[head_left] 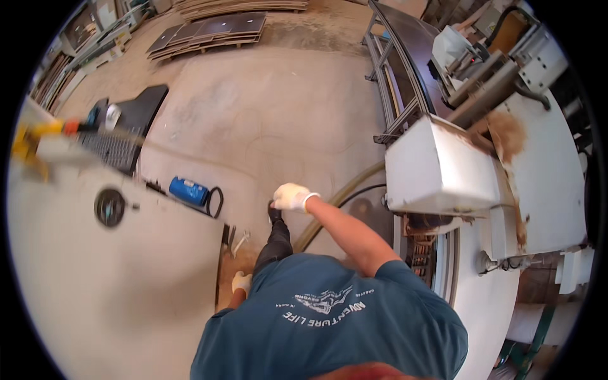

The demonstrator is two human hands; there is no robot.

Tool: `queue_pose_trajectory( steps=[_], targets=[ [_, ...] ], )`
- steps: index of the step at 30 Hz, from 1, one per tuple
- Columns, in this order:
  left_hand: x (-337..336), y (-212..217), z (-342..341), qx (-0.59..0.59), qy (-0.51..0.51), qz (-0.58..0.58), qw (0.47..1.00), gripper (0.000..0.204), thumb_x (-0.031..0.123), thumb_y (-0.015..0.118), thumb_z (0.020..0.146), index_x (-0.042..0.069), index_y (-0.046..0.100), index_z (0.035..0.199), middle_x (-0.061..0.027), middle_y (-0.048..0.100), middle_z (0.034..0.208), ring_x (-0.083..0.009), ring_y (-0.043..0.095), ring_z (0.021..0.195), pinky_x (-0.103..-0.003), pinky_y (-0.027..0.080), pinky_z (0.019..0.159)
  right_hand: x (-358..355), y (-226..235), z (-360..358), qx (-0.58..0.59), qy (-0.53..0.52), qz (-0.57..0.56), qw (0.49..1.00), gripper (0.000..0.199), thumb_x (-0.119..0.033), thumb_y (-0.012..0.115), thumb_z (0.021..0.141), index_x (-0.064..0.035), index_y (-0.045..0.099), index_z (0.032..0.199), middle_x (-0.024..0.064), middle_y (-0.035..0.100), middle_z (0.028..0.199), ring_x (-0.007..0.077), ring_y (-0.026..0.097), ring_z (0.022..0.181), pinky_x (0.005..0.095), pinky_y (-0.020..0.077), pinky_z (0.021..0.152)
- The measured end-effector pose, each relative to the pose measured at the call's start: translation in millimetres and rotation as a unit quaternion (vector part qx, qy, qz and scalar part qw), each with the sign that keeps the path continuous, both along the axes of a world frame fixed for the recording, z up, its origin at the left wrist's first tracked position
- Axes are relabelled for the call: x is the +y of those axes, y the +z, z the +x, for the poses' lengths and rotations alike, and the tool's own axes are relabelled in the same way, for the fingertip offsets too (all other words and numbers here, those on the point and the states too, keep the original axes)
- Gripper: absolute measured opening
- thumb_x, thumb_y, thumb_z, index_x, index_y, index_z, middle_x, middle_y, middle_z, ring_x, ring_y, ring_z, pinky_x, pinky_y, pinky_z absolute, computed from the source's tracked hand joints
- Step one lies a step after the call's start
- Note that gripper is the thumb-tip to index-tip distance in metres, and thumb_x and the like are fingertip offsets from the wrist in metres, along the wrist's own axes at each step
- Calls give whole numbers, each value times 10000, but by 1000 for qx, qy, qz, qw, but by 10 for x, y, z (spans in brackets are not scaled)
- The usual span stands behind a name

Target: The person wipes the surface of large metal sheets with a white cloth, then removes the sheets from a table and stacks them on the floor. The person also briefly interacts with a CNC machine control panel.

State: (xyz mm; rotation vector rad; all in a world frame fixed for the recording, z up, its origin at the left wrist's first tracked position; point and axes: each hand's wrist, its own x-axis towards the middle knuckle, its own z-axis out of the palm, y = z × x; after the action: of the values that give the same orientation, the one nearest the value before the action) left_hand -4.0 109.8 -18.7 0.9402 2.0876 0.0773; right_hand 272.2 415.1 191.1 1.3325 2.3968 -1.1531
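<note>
My right hand, in a white glove, is held out in front of me above the floor, near my dark shoe. Its fingers are curled in, and whatever they may hold is hidden. My left hand, also gloved, is low beside my leg, near the edge of a large pale panel. The fingers of this hand are mostly out of sight. Just ahead of it, a silver wrench lies on a brown ledge. Farther along the panel's edge is a blue cylindrical tool with a black loop.
A round black object and a yellow clamp-like tool are on the left. White machine housing stands to the right, with a hose running along the floor. Dark boards are stacked ahead.
</note>
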Motion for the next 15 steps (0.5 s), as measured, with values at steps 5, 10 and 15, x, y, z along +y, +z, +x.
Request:
queue_pose_trajectory(
  steps=[5,10,15],
  targets=[
    [2058,-452,-252,-83,-198,139,967,404,198,606,963,-6,605,1311,-182,717,1042,-263,695,878,-341,565,787,2253,-354,746,-93,-126,43,987,397,-295,614,809,-61,750,1099,237,693,1184,380,667,1128,476,524,966],
    [3763,430,-122,-308,229,110,917,196,225,556,973,56,651,943,-96,612,794,-267,583,667,-474,551,663,3052,-1445,2111,23,-291,38,956,223,-252,592,918,-49,623,831,95,639,703,244,616,622,415,516,576],
    [3539,78,-317,-35,0,-25,999,321,299,605,926,42,715,1084,-164,717,960,-280,671,793,-465,547,729,3365,-2369,2704,-255,40,-89,962,302,-261,495,992,-84,734,1041,172,715,898,260,707,811,427,585,715]
  ],
)
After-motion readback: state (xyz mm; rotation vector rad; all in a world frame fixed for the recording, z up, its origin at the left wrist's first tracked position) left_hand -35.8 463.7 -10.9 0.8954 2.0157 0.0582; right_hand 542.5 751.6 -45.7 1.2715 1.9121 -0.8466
